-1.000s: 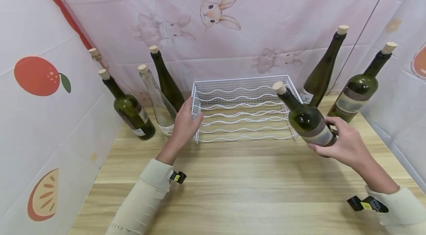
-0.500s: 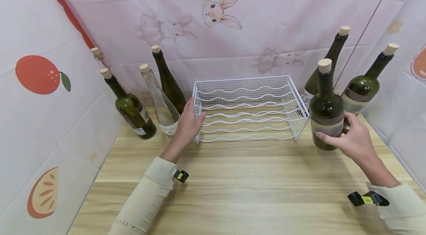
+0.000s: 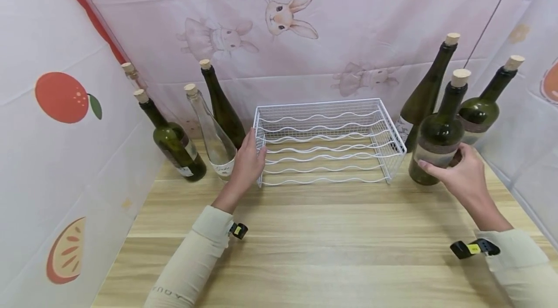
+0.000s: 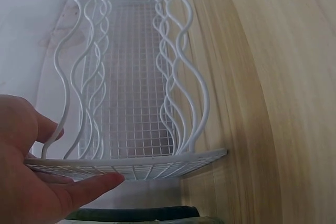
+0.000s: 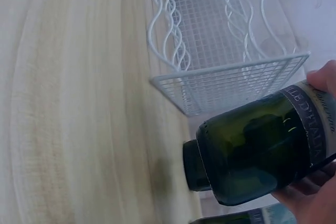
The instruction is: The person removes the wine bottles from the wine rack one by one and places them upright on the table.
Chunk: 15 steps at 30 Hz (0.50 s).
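Note:
A white wire wine rack [image 3: 320, 102] with wavy cross wires stands on the wooden table. My left hand [image 3: 247, 162] grips the top of its left mesh side, thumb and fingers on either side of the panel in the left wrist view. To the right of the rack, my right hand [image 3: 465, 172] holds a corked green wine bottle [image 3: 440, 131] round its labelled body, neck up and slightly tilted. In the right wrist view the bottle's base [image 5: 210, 166] seems a little above the table; the fingers behind it are partly hidden.
Behind the held bottle stand a tall slim green bottle [image 3: 423, 97] and another labelled green bottle [image 3: 481, 109]. Left of the rack are a clear bottle [image 3: 213, 138], a dark slim bottle [image 3: 223, 109] and a green bottle [image 3: 172, 143]. A pink cloth [image 3: 331, 27] hangs behind.
My right hand has carried the green wine bottle rightward from the rack's right front, bringing it from leaning to nearly upright. My left hand stays on the rack.

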Tool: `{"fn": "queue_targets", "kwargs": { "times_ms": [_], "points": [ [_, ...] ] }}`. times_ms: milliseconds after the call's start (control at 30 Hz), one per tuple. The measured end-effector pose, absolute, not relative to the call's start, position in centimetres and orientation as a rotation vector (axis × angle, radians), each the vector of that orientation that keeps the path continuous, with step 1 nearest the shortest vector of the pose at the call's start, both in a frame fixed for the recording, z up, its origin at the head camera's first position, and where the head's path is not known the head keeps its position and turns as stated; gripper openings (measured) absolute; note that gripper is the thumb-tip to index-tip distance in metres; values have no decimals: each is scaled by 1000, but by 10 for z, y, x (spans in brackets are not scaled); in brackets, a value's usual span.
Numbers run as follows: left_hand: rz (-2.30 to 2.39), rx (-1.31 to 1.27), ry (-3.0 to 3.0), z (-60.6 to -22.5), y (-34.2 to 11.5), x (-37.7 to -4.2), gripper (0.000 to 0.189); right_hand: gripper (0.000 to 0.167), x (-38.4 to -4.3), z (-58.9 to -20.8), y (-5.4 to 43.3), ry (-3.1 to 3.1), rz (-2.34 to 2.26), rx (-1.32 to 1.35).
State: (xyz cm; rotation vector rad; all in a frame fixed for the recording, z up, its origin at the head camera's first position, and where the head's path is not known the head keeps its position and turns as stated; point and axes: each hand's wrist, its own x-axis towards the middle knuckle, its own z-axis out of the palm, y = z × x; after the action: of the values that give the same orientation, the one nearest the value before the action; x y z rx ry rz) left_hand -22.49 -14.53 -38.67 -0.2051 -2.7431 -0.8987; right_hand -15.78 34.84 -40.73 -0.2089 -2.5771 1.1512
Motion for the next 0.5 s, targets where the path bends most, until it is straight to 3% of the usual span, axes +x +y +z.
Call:
{"fn": "queue_targets", "kwargs": {
  "times_ms": [233, 500],
  "points": [
    [-881, -213, -2740, -388, -147, -225, 68, 88, -169, -414, 348, -2612, 1173, -291],
    [-881, -219, -2744, -389, -147, -225, 68, 83, -176, -425, 351, -2587, 1159, -348]
  ]
}}
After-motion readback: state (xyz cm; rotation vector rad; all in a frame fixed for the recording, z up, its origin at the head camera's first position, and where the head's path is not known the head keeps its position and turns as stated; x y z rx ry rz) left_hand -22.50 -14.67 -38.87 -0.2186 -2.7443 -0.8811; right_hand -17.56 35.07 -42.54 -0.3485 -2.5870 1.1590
